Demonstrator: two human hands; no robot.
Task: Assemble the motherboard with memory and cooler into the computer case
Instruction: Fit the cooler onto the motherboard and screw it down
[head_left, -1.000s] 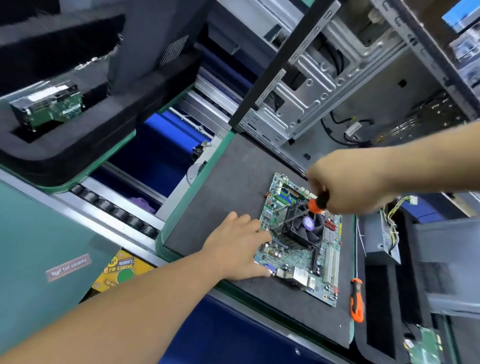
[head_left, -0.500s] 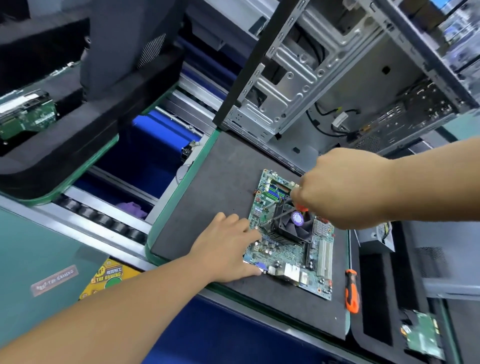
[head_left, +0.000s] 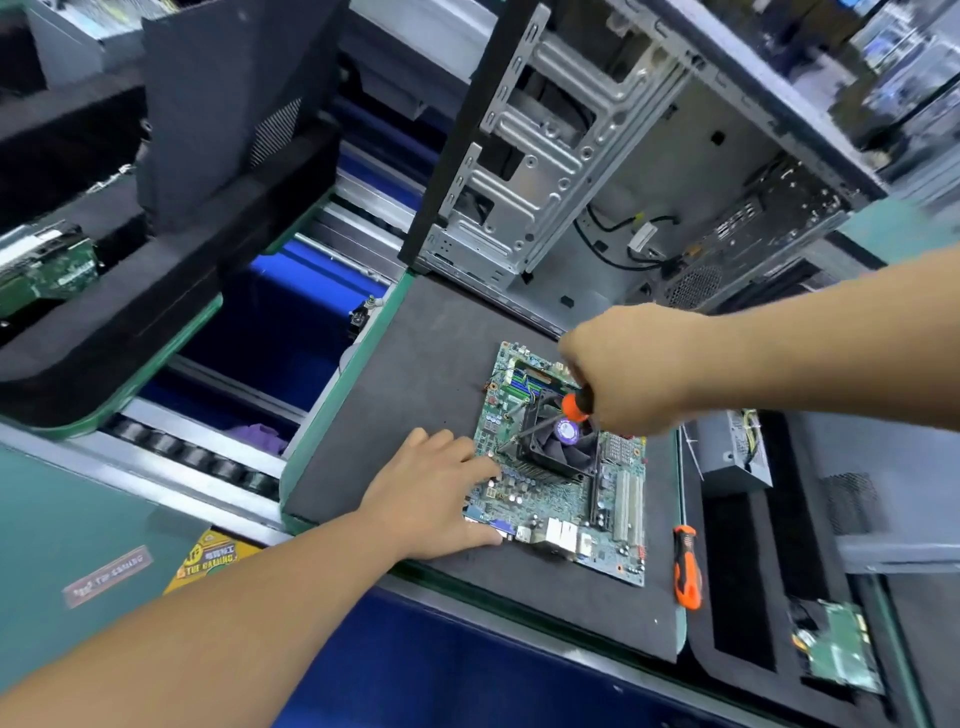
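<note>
The left hand (head_left: 436, 493) lies flat with released fingers on the motherboard (head_left: 566, 499), while the right hand (head_left: 631, 371) is grasping a screwdriver (head_left: 574, 405) over the cooler (head_left: 563, 447).

Matt dark foam mat (head_left: 415, 364), bare metal case (head_left: 524, 171), glossy circuit board (head_left: 561, 514)

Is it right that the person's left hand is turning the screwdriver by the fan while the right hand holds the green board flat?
Not quite: the hands are swapped. In the head view, the right hand grips the screwdriver by the fan, and the left hand rests on the green board, holding it flat.
</note>
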